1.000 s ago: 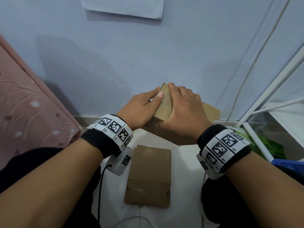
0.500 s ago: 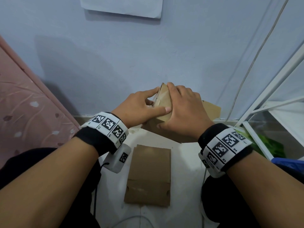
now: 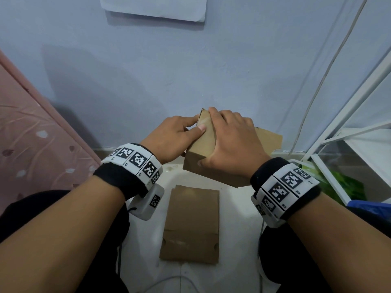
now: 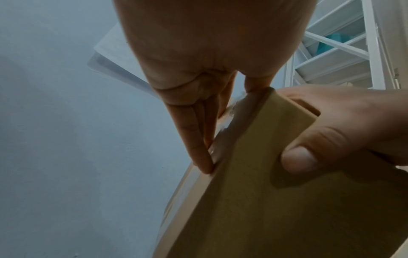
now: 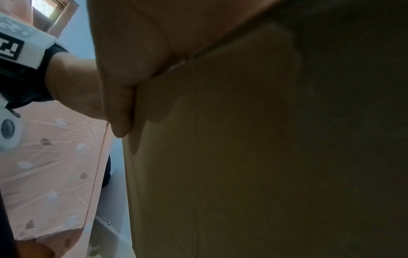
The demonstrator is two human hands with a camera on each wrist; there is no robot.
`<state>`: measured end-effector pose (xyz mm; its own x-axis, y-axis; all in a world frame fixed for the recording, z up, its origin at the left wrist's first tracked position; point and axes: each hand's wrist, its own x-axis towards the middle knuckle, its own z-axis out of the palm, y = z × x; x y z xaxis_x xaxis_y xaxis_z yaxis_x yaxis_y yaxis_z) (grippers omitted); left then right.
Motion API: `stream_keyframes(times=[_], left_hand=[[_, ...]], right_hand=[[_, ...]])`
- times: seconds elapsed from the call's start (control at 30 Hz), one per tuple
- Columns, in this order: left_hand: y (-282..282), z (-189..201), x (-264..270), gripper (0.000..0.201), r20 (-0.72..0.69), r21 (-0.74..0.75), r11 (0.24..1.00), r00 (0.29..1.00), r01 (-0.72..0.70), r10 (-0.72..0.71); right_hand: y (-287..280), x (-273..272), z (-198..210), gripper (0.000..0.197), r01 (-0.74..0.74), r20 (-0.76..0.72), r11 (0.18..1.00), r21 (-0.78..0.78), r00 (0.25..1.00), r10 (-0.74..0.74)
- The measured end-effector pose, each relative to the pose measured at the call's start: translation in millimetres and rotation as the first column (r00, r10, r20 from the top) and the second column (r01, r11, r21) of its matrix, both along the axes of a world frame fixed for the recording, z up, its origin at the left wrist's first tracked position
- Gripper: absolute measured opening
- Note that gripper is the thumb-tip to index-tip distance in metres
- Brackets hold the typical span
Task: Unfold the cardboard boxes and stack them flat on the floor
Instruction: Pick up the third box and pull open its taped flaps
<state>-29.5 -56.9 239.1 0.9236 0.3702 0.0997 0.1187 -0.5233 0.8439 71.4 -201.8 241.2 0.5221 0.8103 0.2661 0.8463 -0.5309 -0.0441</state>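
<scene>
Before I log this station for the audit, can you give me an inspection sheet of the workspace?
Surface: white floor, lit.
Job's things: brown folded cardboard box held up; flattened brown cardboard box lying on floor.
Clutter: green bag under white metal rack.
Grippers: left hand pinches box's flap; right hand grips box.
Cables: thin white cable down the wall.
Surroundings: pale blue wall; pink patterned fabric on the left.

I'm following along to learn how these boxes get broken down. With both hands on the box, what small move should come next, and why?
Probably pull the end flap open with the left hand. Its fingers are already at the flap's edge, while the right hand grips the box and steadies it. The box is still folded up, and one flat box already lies on the floor.
</scene>
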Motion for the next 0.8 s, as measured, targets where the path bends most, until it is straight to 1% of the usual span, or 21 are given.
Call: stream_keyframes(times=[0.07, 0.23, 0.43, 0.5, 0.57, 0.67, 0.73, 0.8], left_hand=[[-1, 0, 0, 0.032, 0.017, 0.009, 1.000, 1.000, -0.002, 0.002], [0, 7, 0, 0.042, 0.005, -0.060, 0.997, 0.998, -0.056, 0.057], [-7, 7, -2, 0.048, 0.073, 0.017, 0.998, 0.995, -0.064, 0.063], [-6, 6, 0, 0.049, 0.084, 0.014, 0.997, 0.994, -0.076, 0.074], [-5, 7, 2, 0.042, 0.098, -0.010, 0.995, 0.990, -0.101, 0.101], [-4, 8, 4, 0.026, 0.146, -0.022, 0.986, 0.975, -0.164, 0.165], [-4, 10, 6, 0.022, 0.166, -0.051, 0.981, 0.967, -0.188, 0.194], [-5, 13, 8, 0.020, 0.123, -0.147, 0.973, 0.972, -0.179, 0.198]], right_hand=[[-1, 0, 1, 0.119, -0.004, 0.003, 1.000, -0.001, 1.000, 0.004], [-7, 5, 6, 0.123, -0.013, -0.005, 1.000, 0.001, 1.000, 0.013], [-10, 5, 10, 0.121, -0.001, 0.006, 0.999, 0.033, 1.000, 0.000], [-11, 7, 12, 0.121, 0.005, -0.005, 0.999, 0.040, 1.000, -0.005], [-12, 8, 13, 0.121, 0.001, 0.001, 0.999, 0.037, 1.000, -0.001], [-12, 8, 10, 0.121, -0.001, 0.057, 1.000, 0.004, 0.998, 0.001], [-11, 10, 8, 0.120, -0.007, 0.099, 1.000, -0.029, 0.995, 0.009], [-11, 10, 7, 0.118, -0.015, 0.122, 0.998, -0.066, 0.992, 0.023]])
